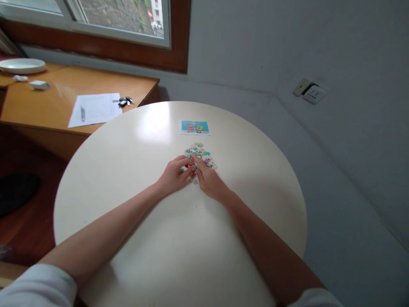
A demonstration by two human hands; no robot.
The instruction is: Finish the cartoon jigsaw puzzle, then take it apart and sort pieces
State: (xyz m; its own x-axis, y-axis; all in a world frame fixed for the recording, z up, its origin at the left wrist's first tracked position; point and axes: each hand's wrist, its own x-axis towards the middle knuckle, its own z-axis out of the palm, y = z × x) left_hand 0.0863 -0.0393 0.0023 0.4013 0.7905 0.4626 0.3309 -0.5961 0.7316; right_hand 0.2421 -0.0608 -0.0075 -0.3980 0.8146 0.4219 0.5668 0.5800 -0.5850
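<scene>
A small heap of loose jigsaw pieces (pixel 201 154), teal, pink and white, lies near the middle of a round cream table (pixel 134 140). My left hand (pixel 174 175) rests at the heap's near edge with its fingers curled, pinching a teal piece (pixel 182 170). My right hand (pixel 209 181) lies beside it, fingertips meeting the left hand's and pressing on pieces at the heap's near side. Just beyond the heap lies a small cartoon reference picture (pixel 194 127).
A wooden desk (pixel 47 106) at the back left carries a sheet of paper with a pen (pixel 94 109), keys (pixel 124 101), a white plate (pixel 22 65) and small white items. A window is above it. A wall socket (pixel 310 91) is at the right.
</scene>
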